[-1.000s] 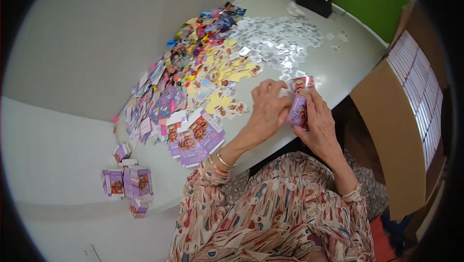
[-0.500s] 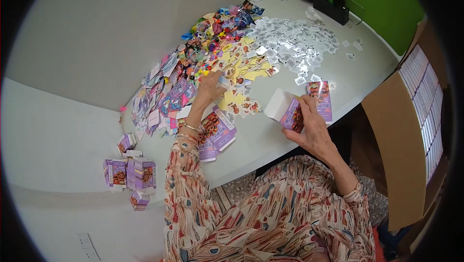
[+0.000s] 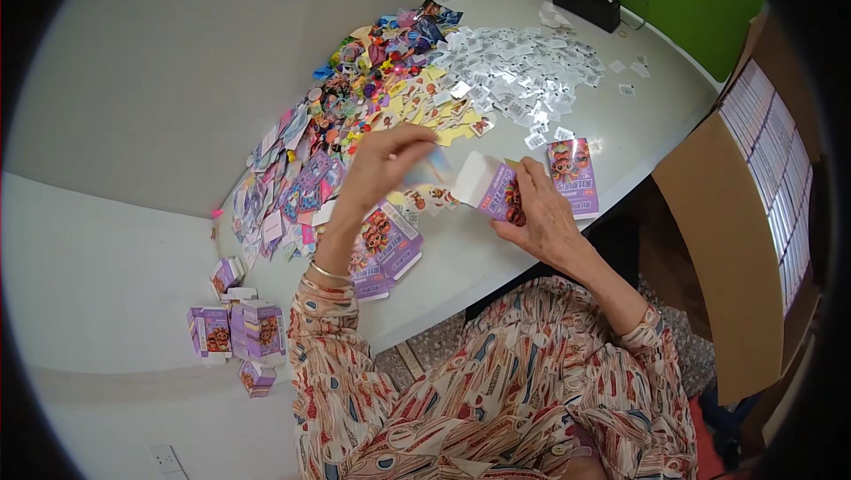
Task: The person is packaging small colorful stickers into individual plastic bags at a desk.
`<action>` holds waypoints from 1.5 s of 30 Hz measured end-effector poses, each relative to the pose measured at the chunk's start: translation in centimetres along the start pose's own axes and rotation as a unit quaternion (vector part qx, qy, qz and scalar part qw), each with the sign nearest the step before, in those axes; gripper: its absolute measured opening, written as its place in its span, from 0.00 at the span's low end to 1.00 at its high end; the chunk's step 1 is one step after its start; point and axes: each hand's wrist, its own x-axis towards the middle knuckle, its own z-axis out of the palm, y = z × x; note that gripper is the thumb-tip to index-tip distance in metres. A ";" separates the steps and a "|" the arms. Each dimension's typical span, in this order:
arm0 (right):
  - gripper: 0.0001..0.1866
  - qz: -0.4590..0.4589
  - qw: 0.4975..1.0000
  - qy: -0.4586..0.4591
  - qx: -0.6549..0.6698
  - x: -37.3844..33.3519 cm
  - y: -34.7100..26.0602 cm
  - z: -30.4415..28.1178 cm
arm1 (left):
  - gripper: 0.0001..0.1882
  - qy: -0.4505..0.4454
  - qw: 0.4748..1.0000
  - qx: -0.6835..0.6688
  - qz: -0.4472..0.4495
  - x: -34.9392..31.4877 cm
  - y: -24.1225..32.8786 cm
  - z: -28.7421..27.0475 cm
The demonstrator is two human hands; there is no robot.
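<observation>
Holds a small purple carton (image 3: 502, 199) in the right hand (image 3: 554, 223), just off the centre of the view toward 3 o'clock. Slants the right forearm in from 4 o'clock, with the hand aimed between 10 and 11 and its back turned upward. Spans the carton in a narrow grip, with the thumb on its 6 o'clock side and the fingers on its 2 o'clock side. Tilts its white flap (image 3: 472, 177) toward 10 o'clock, facing the left hand (image 3: 394, 154).

Raises the left forearm from between 7 and 8 o'clock toward 1, then bends the hand over toward 2. Curls the left fingers in and pinches a small pale-blue piece (image 3: 436, 163), near the flap and apart from it. Cannot tell exactly, through the blur, which fingertips touch it. Wears a bangle (image 3: 330, 275) on the left wrist.

Shows fanned purple cartons (image 3: 390, 245) on the table (image 3: 461, 280) beside the left wrist, toward 8 o'clock, and a flat purple packet (image 3: 574, 183) just beyond the right fingers, between 2 and 3. Shows yellow cards (image 3: 415, 106) at 12, pale labels (image 3: 532, 72) at 1 and bright trinkets (image 3: 363, 72) at 11.
</observation>
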 end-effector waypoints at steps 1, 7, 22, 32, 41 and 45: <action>0.42 -0.004 1.000 -0.010 -0.004 0.2 -0.4 0.2 | 0.10 0.004 1.000 0.006 -0.003 -0.3 1.4 0.6; 0.43 -0.006 1.000 -0.015 -0.013 0.1 -0.5 0.7 | 0.14 -0.103 0.982 0.157 0.030 0.1 2.8 4.2; 0.44 -0.021 0.993 0.050 0.101 0.3 0.4 2.8 | 0.09 0.178 0.958 0.033 -0.221 2.4 -12.5 -4.0; 0.46 -0.050 0.987 0.095 0.118 -0.2 1.6 5.9 | 0.21 0.216 0.878 0.381 -0.194 9.6 -25.4 -6.1; 0.48 -0.048 0.993 0.072 0.086 -0.2 1.8 6.0 | 0.24 0.138 0.952 0.243 -0.124 9.2 -24.1 -6.4; 0.48 -0.060 0.992 0.070 0.084 -0.1 1.6 6.2 | 0.12 0.184 0.948 0.234 -0.110 6.2 -21.1 -8.0</action>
